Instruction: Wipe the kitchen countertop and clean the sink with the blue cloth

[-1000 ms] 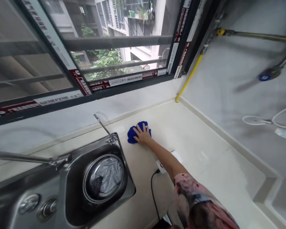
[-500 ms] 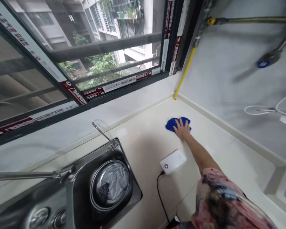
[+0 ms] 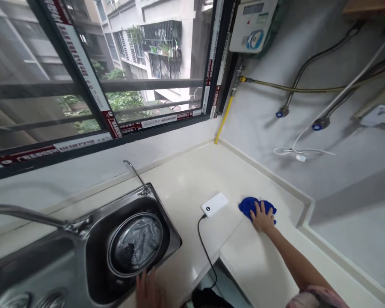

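Note:
My right hand (image 3: pixel 263 218) presses on a crumpled blue cloth (image 3: pixel 249 206) on the pale countertop (image 3: pixel 179 171), its fingers spread over the fabric and holding it. At the lower edge of the picture, my left hand (image 3: pixel 150 290) rests by the front rim of the sink, with nothing visible in it. The fingers of that hand are stretched out; part of it is cut off. Left of the cloth lies a white power bank (image 3: pixel 214 204) with a black cable (image 3: pixel 201 239) plugged in, apart from both hands.
A steel double sink (image 3: pixel 93 265) holds a round basin (image 3: pixel 112 261) with a wet grey, silvery thing inside. Two taps stand behind it, one a thin spout (image 3: pixel 135 170). A yellow pipe (image 3: pixel 223 119) rises in the back corner. Hoses and a white cord (image 3: pixel 308 149) hang on the right wall.
My right hand has drawn the blue cloth toward me and to the right, past the power bank. My left hand has come into view by the sink. The view has shifted right.

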`<action>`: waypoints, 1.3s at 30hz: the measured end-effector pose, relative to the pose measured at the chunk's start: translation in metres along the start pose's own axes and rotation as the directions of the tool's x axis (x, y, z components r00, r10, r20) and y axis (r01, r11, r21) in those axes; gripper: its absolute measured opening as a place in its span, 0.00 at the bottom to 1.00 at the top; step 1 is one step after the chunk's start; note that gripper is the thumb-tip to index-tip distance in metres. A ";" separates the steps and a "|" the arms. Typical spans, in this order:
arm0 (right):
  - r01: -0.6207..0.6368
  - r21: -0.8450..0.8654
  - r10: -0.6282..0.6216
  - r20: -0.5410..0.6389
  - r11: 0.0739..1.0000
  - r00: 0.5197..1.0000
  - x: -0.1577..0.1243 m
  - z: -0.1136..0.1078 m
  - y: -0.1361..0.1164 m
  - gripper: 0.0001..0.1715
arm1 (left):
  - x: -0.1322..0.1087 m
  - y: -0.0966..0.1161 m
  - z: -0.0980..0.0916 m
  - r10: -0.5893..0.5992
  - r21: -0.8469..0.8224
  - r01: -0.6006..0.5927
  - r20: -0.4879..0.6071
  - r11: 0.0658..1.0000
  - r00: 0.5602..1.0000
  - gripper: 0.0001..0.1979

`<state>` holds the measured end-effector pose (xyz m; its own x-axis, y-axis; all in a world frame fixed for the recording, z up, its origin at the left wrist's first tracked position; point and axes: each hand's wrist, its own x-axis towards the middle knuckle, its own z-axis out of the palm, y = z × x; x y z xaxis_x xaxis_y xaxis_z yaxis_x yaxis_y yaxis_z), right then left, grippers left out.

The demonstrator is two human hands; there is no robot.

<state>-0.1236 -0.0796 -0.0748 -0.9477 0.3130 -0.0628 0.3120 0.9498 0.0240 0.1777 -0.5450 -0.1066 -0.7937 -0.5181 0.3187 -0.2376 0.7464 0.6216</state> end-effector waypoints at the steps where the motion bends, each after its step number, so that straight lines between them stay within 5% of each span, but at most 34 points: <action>1: -0.008 -0.002 0.008 -0.019 1.000 1.000 -0.022 0.006 0.011 0.43 | 0.001 0.011 0.002 0.029 -0.104 -0.026 0.031 0.994 0.999 0.26; 4: -0.008 -0.006 0.007 -0.127 1.000 0.992 -0.092 0.029 0.039 0.45 | 0.011 0.054 0.006 0.116 -0.317 -0.082 0.090 0.945 0.989 0.27; 7: 0.108 -0.022 -0.110 -0.212 0.994 0.971 -0.154 0.048 0.058 0.43 | 0.033 0.096 0.015 0.071 -0.459 -0.037 0.058 0.888 0.996 0.27; 11: 0.186 -0.014 -0.184 -0.233 0.982 0.955 -0.191 0.049 0.064 0.42 | 0.085 0.133 0.040 -0.005 -0.460 0.071 0.143 0.885 0.990 0.27; 16: 0.210 0.051 -0.195 -0.216 0.976 0.957 -0.183 0.032 0.062 0.42 | 0.148 0.145 0.069 -0.050 -0.133 0.096 0.309 0.986 0.950 0.30; 27: 0.261 0.122 -0.237 -0.180 0.958 0.955 -0.162 0.026 0.085 0.45 | 0.220 0.125 0.071 -0.232 0.072 0.221 0.301 0.973 0.925 0.33; 32: 0.045 0.061 -0.039 -0.095 0.997 0.995 -0.129 0.007 0.084 0.41 | 0.235 0.120 0.097 -0.294 0.101 0.276 0.286 0.956 0.912 0.34; 39: -0.204 0.054 0.206 -0.034 0.977 0.978 -0.075 0.000 0.060 0.43 | 0.237 0.121 0.130 -0.371 0.119 0.353 0.218 0.928 0.903 0.37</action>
<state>-0.0334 -0.0463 -0.0685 -0.8648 0.5016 -0.0223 0.5020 0.8647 -0.0176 -0.1122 -0.5233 -0.0486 -0.7501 -0.6539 -0.0988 -0.5674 0.5596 0.6041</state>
